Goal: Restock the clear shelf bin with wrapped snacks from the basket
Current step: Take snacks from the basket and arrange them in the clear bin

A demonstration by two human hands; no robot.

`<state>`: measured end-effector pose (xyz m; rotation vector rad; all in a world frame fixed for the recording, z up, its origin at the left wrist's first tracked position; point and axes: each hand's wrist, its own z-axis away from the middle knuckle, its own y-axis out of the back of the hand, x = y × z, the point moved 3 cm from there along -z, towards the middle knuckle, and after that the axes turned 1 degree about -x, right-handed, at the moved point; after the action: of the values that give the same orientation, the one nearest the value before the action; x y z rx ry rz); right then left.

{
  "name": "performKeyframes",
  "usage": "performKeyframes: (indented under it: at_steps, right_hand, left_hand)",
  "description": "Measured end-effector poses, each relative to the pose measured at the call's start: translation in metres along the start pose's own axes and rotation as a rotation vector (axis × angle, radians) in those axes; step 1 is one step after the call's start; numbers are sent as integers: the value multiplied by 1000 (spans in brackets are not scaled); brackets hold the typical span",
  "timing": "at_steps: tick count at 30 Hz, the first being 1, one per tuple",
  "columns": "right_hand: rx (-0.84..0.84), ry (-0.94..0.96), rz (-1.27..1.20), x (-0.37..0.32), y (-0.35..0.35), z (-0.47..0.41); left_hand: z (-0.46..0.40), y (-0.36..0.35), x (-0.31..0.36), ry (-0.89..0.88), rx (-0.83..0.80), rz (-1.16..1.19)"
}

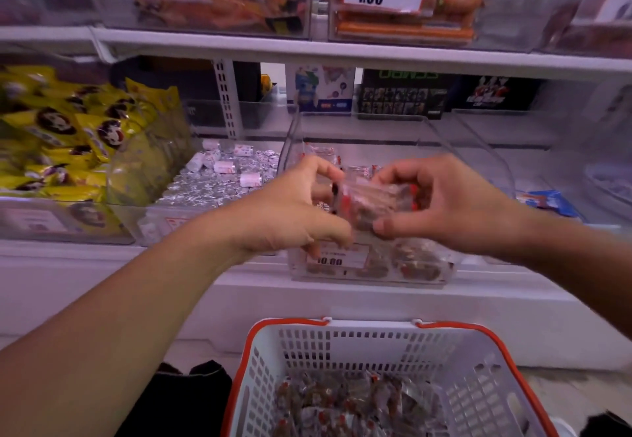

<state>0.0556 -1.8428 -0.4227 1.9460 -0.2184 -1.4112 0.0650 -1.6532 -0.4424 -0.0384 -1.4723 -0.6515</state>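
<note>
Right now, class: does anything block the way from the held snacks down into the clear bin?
Nothing visible does. Both hands, left hand and right hand, hold the wrapped snacks directly over the open-topped clear bin.

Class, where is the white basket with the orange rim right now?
The basket sits bottom centre-right of the head view, on the floor below the clear shelf bin, with wrapped snacks inside.

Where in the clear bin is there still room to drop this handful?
Room: the clear bin's back and right side, above the few snacks at its front. Crowded: the middle, where left hand and right hand grip the bundle.
</note>
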Motion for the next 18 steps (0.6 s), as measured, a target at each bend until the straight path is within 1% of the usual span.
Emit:
performKeyframes:
  at_steps: [1,2,3,4,5,6,8,10,12,14,16,18]
  right_hand:
    - [45,-43,-13,2,5,-16]
    - [69,-86,-13,5,9,-32]
    - [59,-122,24,8,11,-47]
    - [20,-147,86,10,10,-62]
    - [-29,-164,148,12,6,-74]
    - [-79,-175,193,14,-1,-84]
    - [-168,-169,255,18,-19,-99]
    - [-225,-130,389,22,-37,-110]
    - [-243,-90,523,27,-48,-115]
    - [-237,-60,563,31,-52,-117]
    - [-207,2,613,33,-53,-117]
    - [-217,83,734,35,-53,-118]
  left_hand:
    - [-2,17,-2,-24,138,-39]
    - [-4,34,-5,-49,315,-105]
    - [-3,51,-8,-73,499,-186]
    - [-3,64,-13,-89,635,-270]
    - [-4,72,-18,-87,689,-345]
    - [-6,75,-23,-68,672,-407]
    - [-10,72,-31,-24,556,-523]
    - [-15,68,-35,-29,474,-604]
    - [-18,66,-35,-57,425,-622]
    - [-21,64,-35,-84,403,-630]
    - [-22,62,-34,-106,407,-636]
    - [-22,60,-33,-115,420,-628]
